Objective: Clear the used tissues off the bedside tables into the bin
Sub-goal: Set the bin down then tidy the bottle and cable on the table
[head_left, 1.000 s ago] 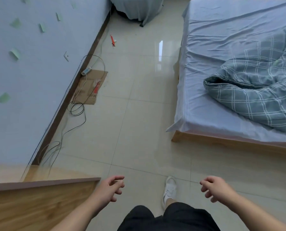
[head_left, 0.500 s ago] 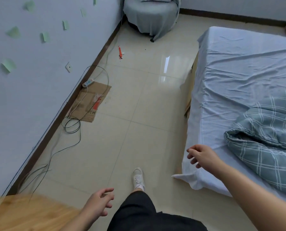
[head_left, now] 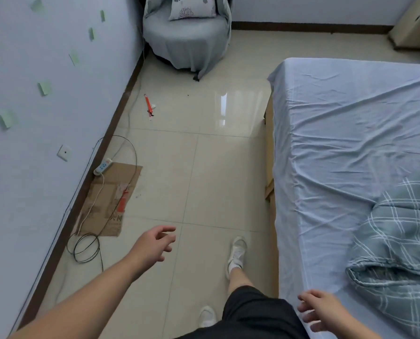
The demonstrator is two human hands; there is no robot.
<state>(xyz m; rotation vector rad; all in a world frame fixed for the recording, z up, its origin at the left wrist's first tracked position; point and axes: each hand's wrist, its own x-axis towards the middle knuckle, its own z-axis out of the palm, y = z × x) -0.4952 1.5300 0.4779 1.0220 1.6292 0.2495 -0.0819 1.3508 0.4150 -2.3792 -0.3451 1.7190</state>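
My left hand [head_left: 155,244] hangs out in front of me over the tiled floor, fingers loosely apart, holding nothing. My right hand [head_left: 319,308] is low at the near corner of the bed, fingers spread and empty, just beside the blue sheet. No tissue, bedside table or bin shows in this view. A small white scrap [head_left: 153,106] lies on the floor by a red tool, too small to identify.
The bed [head_left: 338,133] with a blue sheet and a checked quilt [head_left: 399,241] fills the right side. Along the left wall lie a power strip [head_left: 103,165], cardboard [head_left: 106,204] and coiled black cable [head_left: 85,248]. A covered round chair [head_left: 187,35] stands in the far corner.
I have walked forward along the bed; the wooden surface at lower left has left the view. My left hand swung forward and up, my right hand dropped back to the bed's corner.
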